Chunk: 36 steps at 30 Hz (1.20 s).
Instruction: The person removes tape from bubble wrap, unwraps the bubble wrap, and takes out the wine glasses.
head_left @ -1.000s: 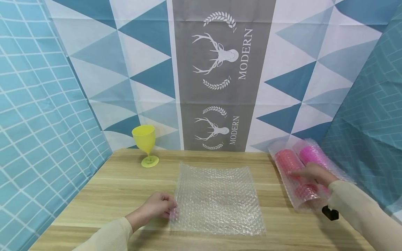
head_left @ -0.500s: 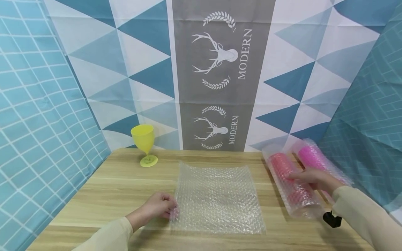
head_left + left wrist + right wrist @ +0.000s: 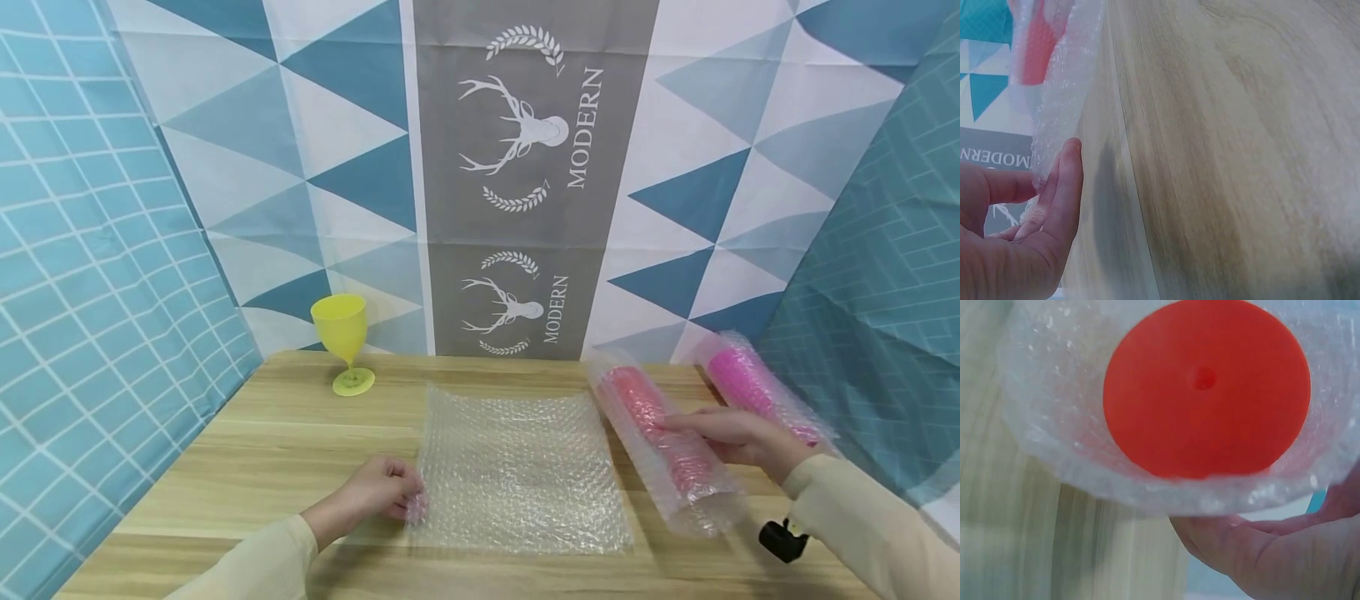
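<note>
1. At the left edge of the flat bubble-wrap sheet (image 3: pixel 525 479), your left hand (image 3: pixel 371 492) pinches that edge between thumb and fingers.
2. Under the sheet you have the wooden tabletop (image 3: pixel 225 467).
3. Just right of the sheet, your right hand (image 3: pixel 753 433) grips the red bubble-wrapped bundle (image 3: pixel 667 454); whether the two wraps touch, you cannot tell.
4. Inside that bundle's open end you see a red disc (image 3: pixel 1207 394).
5. Farther right of the sheet lies your pink bubble-wrapped bundle (image 3: pixel 750 379).
6. Left of and behind the sheet, your yellow goblet (image 3: pixel 341 327) stands upright.
</note>
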Available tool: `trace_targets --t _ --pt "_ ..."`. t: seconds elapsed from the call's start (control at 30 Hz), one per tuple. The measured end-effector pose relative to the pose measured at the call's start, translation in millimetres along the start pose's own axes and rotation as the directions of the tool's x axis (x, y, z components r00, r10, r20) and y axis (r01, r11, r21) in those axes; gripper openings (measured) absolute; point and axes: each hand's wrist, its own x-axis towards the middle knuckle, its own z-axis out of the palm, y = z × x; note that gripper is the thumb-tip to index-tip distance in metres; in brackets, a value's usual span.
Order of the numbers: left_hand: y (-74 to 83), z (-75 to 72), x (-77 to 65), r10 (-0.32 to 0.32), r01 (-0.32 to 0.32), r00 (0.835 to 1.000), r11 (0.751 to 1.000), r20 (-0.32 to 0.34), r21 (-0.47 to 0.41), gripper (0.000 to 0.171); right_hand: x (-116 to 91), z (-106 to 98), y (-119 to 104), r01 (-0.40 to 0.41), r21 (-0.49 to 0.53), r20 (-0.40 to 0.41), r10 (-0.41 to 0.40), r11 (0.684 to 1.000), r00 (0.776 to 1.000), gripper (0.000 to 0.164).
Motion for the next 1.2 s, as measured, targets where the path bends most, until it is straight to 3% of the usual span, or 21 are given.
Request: trace_targets --t 0.1,0.53,0.7,0.87,1.2 --pt "-1.0 0.6 0.9 0.006 -0.006 1.0 1.0 0.002 -0.003 0.018 1.6 8.5 -5.9 0.036 0.006 0.023 -0.036 0.999 0.999 0.044" --pt "-3.9 0.7 2.7 0.03 -0.03 0.999 0.999 0.02 -0.017 0.018 -1.1 54.5 -29.5 0.088 0.103 0.068 -0.096 0.991 0.993 0.06" --pt "-3.7 0.8 2.0 0.032 -0.032 0.999 0.999 0.022 -0.01 0.018 2.2 76.4 -36.6 0.097 0.096 0.088 -0.105 0.991 0.991 0.062" --pt "-2.8 1.1 0.9 0.036 -0.036 0.999 0.999 0.024 -0.008 0.018 8.9 95.9 -40.8 0.111 0.087 0.097 -0.119 0.99 0.988 0.063" --pt "-2.8 1.9 0.0 0.034 -0.034 0.999 0.999 0.026 -0.012 0.017 35.9 128.7 -36.6 0.097 0.176 0.092 -0.115 0.98 0.989 0.053"
